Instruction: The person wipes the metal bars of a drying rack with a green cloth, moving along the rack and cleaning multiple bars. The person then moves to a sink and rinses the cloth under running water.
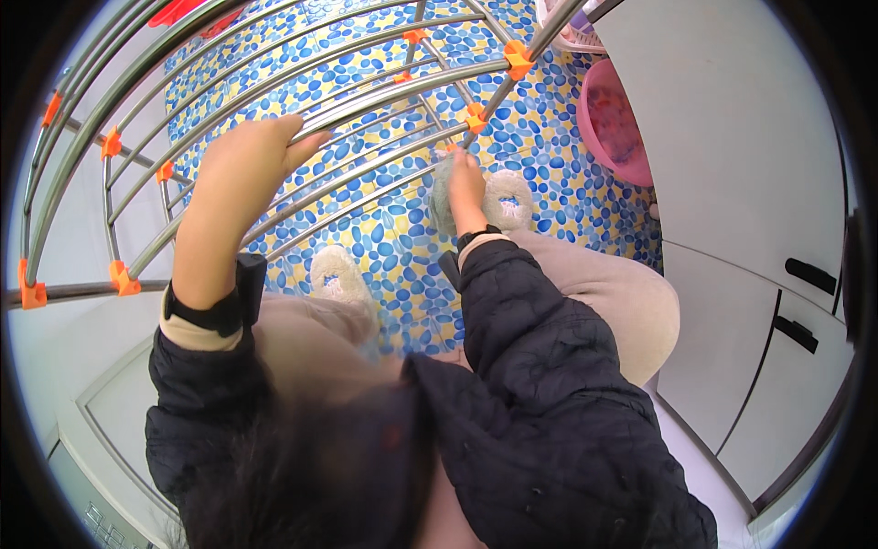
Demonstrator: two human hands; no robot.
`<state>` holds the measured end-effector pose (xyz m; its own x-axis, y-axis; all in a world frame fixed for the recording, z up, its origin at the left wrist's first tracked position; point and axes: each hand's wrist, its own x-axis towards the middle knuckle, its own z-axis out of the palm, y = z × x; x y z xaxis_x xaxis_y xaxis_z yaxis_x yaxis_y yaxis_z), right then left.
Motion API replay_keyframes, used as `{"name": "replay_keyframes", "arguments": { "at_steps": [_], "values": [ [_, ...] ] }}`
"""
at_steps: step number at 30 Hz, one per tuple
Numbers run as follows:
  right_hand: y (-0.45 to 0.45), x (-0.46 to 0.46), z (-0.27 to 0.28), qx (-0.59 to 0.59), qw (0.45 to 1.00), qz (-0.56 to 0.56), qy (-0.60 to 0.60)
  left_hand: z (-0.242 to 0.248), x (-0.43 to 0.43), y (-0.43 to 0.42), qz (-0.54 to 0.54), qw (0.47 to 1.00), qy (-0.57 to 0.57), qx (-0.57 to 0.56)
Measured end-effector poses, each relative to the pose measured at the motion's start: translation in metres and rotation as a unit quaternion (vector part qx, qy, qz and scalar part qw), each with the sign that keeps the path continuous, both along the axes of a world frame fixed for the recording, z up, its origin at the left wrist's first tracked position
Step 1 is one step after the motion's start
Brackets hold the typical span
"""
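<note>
A multi-tier rack of shiny metal tubes (pixel 370 103) with orange plastic connectors (pixel 519 60) leans across the upper left. My left hand (pixel 243 161) is wrapped around one of its long tubes. Lower on the rack, my right hand (pixel 467 184) holds a grey-green cloth (pixel 442 195) beside an orange connector at a corner post. Part of the cloth and the fingertips are hidden behind that hand, so whether the cloth touches the tube cannot be told.
Blue-and-yellow pebble-patterned flooring (pixel 398 254) lies under my fluffy slippers (pixel 509 199). To the right are a pink basin (pixel 617 130) with reddish contents and a grey cabinet (pixel 741 137) with black handles (pixel 811 276). A white plastic basket (pixel 573 38) stands at the top. White walling (pixel 75 343) runs along the left.
</note>
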<state>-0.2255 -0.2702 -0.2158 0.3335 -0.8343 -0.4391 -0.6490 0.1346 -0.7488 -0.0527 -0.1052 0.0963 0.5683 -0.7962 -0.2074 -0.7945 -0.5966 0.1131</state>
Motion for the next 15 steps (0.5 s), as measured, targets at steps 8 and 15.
{"name": "replay_keyframes", "arguments": {
  "at_steps": [8, 15],
  "values": [
    [0.012, 0.027, -0.001, -0.091, 0.986, 0.041, 0.131, 0.005, -0.001, -0.006, 0.042, 0.998, 0.045, 0.01],
    [0.032, 0.037, -0.005, -0.194, 0.954, 0.142, 0.18, -0.002, 0.002, 0.002, 0.014, 1.0, 0.018, 0.0]
  ]
}}
